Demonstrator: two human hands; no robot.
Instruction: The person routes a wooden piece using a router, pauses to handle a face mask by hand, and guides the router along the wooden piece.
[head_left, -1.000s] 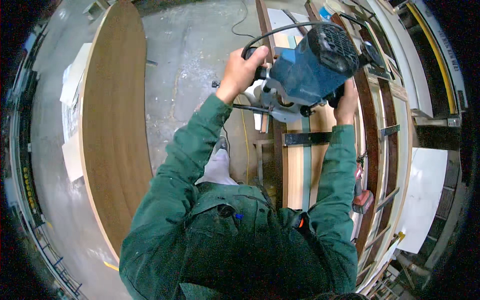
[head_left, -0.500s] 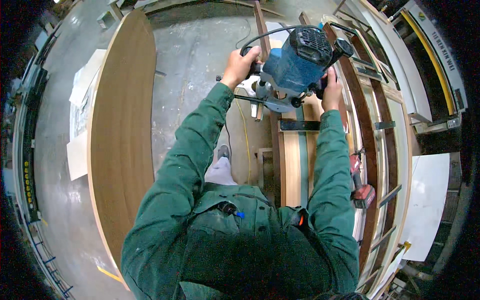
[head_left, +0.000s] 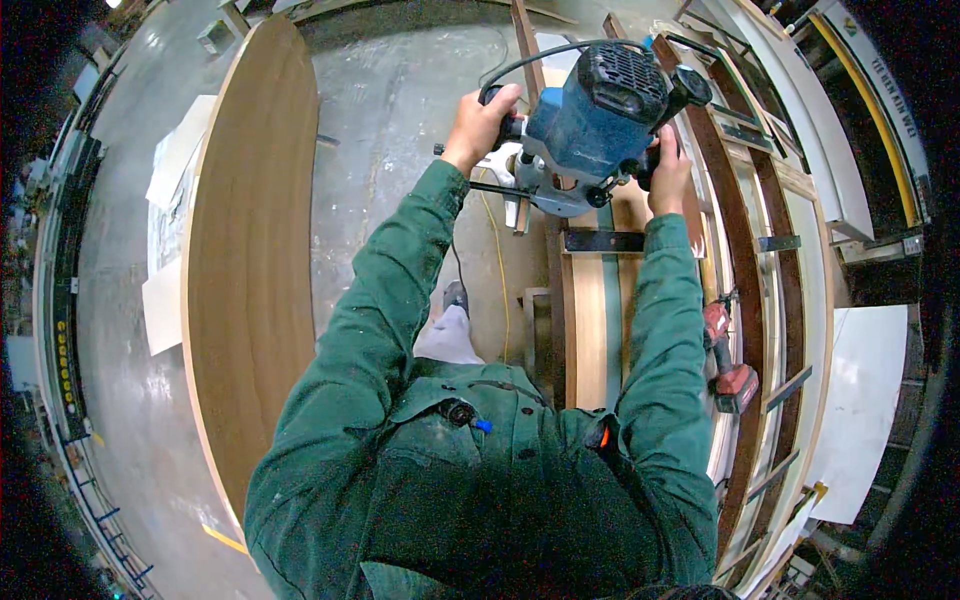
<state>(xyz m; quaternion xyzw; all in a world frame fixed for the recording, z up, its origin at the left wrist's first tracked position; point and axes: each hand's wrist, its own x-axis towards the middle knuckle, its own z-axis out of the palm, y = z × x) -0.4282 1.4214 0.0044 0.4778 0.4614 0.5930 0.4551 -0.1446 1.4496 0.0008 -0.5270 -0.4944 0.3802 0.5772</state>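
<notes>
A blue plunge router (head_left: 598,125) with a black vented top is held out in front of me. My left hand (head_left: 482,128) is closed around its black left side handle. On the other side my right hand (head_left: 668,172) grips the right handle, its fingers partly hidden. The router's grey base is over a long wooden workpiece with a pale and blue-green stripe (head_left: 612,320). A black bar (head_left: 603,241) crosses this workpiece just nearer to me than the base. The bit is hidden from view.
A long brown board (head_left: 245,230) stands at my left. A red cordless drill (head_left: 735,380) rests on the framing at right, beside dark wooden rails (head_left: 745,430). A yellow cord (head_left: 497,250) runs along the floor. A white panel (head_left: 860,400) is farther right.
The view has shifted slightly. The router and both hands have moved a little, with the base a touch farther right over the workpiece. Both grips are unchanged.
</notes>
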